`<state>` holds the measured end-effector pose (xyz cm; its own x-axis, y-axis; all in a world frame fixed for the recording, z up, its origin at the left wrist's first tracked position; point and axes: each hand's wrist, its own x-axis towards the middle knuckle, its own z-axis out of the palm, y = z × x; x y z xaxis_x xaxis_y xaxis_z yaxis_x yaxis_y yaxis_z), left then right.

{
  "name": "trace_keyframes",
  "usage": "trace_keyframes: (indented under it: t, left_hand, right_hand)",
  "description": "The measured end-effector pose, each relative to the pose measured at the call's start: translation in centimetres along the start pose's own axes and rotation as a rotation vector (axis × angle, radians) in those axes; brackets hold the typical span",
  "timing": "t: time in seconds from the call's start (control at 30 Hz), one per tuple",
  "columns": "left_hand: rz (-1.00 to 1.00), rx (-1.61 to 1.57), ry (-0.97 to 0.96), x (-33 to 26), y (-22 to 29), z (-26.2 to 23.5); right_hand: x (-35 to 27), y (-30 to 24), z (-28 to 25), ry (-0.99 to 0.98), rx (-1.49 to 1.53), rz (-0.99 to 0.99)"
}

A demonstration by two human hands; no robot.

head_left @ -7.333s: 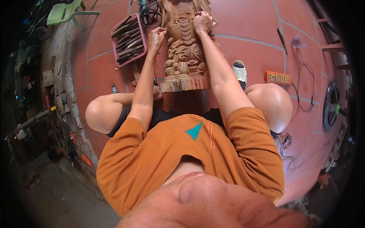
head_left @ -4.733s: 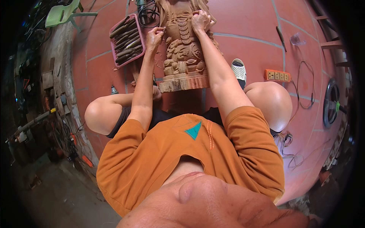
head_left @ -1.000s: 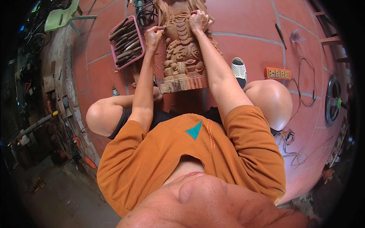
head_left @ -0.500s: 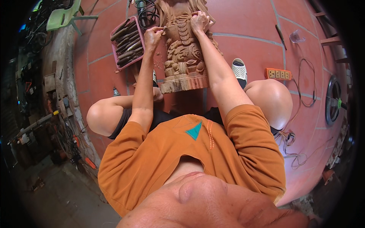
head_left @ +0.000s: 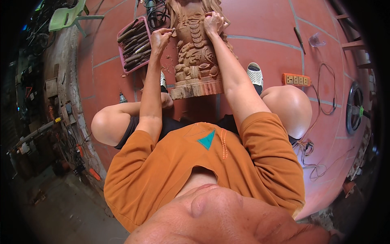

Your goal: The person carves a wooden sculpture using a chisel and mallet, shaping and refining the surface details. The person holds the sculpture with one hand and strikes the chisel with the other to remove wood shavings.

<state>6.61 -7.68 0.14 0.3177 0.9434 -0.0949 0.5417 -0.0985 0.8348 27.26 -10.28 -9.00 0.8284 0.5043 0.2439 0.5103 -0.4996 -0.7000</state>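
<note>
A carved wooden statue with dense relief and a flat sawn base stands between my feet. My left hand, just off its left side, is closed in a pinch on a small brownish piece, too small to name. My right hand rests against the upper right of the carving with its fingers curled. Whatever those fingers may hold is hidden. Left of the statue, a pink basket is filled with several dark-handled carving tools.
Several small shavings lie by the statue's left side. Further right are a dark-handled tool, a clear cup, an orange power strip with its cable, and a dark wheel-like ring. A green chair stands far left.
My left hand has shifted slightly left, away from the carving, with the small piece between its fingers. My right hand keeps its place on the statue.
</note>
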Motion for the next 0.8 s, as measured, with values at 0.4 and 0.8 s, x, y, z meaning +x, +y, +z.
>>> trace_keyframes:
  t: [0.4, 0.8]
  left_hand:
    - [0.271, 0.322, 0.052, -1.0, -0.7, 2.9]
    - [0.207, 0.382, 0.219, 0.2, -1.9, 3.7]
  right_hand:
    - [-0.1, -0.2, -0.2, -0.009, -0.057, -0.017]
    - [0.0, -0.4, 0.3, -0.012, -0.007, -0.004]
